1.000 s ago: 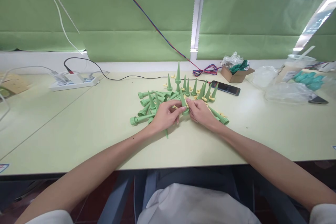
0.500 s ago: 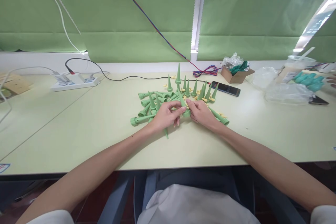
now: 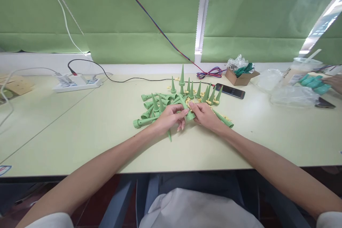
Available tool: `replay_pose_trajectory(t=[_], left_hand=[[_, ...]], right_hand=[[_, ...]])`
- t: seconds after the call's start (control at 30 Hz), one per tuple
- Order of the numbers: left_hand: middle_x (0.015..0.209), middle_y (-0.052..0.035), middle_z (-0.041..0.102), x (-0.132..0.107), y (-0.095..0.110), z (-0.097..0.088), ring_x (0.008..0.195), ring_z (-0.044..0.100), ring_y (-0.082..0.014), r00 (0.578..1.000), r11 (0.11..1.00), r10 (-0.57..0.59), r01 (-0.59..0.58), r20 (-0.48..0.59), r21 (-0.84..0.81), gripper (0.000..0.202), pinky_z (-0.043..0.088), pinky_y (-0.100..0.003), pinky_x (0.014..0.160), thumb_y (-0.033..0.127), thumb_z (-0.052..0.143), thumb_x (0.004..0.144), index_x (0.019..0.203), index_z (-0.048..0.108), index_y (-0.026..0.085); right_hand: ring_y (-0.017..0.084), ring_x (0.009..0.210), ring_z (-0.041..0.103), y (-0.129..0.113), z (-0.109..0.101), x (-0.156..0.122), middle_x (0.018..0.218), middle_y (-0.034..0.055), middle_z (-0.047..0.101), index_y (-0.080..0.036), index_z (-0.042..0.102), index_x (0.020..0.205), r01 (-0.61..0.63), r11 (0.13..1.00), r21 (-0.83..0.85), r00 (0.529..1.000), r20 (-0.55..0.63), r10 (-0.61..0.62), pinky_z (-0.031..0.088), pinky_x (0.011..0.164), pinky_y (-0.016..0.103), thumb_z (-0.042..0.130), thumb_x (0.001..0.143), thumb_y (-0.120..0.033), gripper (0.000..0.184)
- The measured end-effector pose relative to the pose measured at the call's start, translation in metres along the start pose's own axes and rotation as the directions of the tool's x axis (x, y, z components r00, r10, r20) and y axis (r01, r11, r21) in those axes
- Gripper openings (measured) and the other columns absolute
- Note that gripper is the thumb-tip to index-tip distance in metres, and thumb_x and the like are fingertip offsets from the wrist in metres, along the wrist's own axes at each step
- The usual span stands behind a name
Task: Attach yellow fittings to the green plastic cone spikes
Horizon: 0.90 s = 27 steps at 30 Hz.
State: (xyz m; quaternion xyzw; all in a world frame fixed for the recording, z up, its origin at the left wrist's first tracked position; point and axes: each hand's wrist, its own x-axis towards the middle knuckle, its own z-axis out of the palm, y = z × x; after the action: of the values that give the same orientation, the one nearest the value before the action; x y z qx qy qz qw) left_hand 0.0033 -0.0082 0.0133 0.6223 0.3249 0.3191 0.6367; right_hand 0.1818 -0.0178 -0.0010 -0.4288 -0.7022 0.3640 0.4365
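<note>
My left hand [image 3: 171, 118] is closed on a green plastic watering spike [image 3: 184, 105], thumb and fingers pinching it near its wide ribbed end. The spike leans, its point up and to the left. Against the right side of that wide end, my right hand [image 3: 204, 114] is closed in a pinch; whatever lies between its fingers is hidden. Small yellow valve pieces [image 3: 216, 102] lie just behind the hands. More green spikes [image 3: 144, 122] lie in a pile at the left, and several stand upright [image 3: 182, 76] behind, some with yellow pieces at their bases.
A phone [image 3: 230, 91] with a cable lies behind the pile at the right. Further on are a cardboard box [image 3: 240, 79], a plastic cup [image 3: 295, 71], a plastic bag [image 3: 294, 95] and another person's hand [image 3: 336, 83]. A power strip [image 3: 77, 84] sits at the left.
The spike in my left hand has tilted a little further left and down. Both my hands stay nearly in place. The other person's hand has moved nearer the turquoise item at the right.
</note>
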Motion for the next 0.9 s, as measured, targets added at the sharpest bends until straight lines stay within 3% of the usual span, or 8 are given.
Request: replay_pose_trajectory(t=[0.33,0.5,0.7,0.9], left_hand=[[0.05,-0.0008,0.058,0.0024,0.0013,-0.0033,0.038,0.053,-0.0094,0.99,0.962,-0.098,0.119,0.097,-0.246,0.03,0.037,-0.018,0.036,0.037,0.076,0.084,0.079,0.058,0.013],[0.048,0.0024,0.052,0.0047,-0.0001,-0.0053,0.039,0.054,-0.0102,0.982,0.926,-0.139,0.175,0.129,-0.336,0.029,0.035,-0.017,0.034,0.032,0.074,0.085,0.073,0.053,0.015],[0.048,0.0045,0.047,0.0038,0.0034,-0.0039,0.038,0.051,-0.0088,0.98,0.913,-0.159,0.192,0.118,-0.359,0.024,0.034,-0.017,0.034,0.027,0.072,0.086,0.077,0.054,0.015],[0.048,0.0028,0.051,0.0034,0.001,-0.0054,0.038,0.048,-0.0075,0.989,0.957,-0.102,0.127,0.106,-0.261,0.032,0.032,-0.017,0.034,0.036,0.073,0.087,0.075,0.052,0.016]], right_hand=[[0.01,0.05,0.03,0.0024,0.0021,-0.0025,0.056,-0.0052,0.031,-0.022,0.034,0.065,0.085,0.995,0.049,0.996,-0.028,-0.084,0.028,0.049,0.028,0.042,0.101,-0.057,0.051],[0.011,0.054,0.031,0.0047,0.0021,-0.002,0.062,-0.0043,0.03,-0.022,0.034,0.068,0.143,0.99,0.003,0.989,-0.043,-0.143,0.029,0.051,0.027,0.04,0.103,-0.054,0.047],[0.013,0.056,0.034,0.0023,-0.0004,-0.002,0.063,-0.0027,0.034,-0.023,0.034,0.07,0.171,0.982,-0.087,0.984,-0.027,-0.174,0.03,0.052,0.028,0.037,0.102,-0.058,0.048],[0.014,0.057,0.036,0.0043,0.0004,-0.0008,0.063,-0.0026,0.035,-0.023,0.036,0.071,0.163,0.982,-0.098,0.986,-0.027,-0.166,0.031,0.054,0.029,0.035,0.102,-0.058,0.047]])
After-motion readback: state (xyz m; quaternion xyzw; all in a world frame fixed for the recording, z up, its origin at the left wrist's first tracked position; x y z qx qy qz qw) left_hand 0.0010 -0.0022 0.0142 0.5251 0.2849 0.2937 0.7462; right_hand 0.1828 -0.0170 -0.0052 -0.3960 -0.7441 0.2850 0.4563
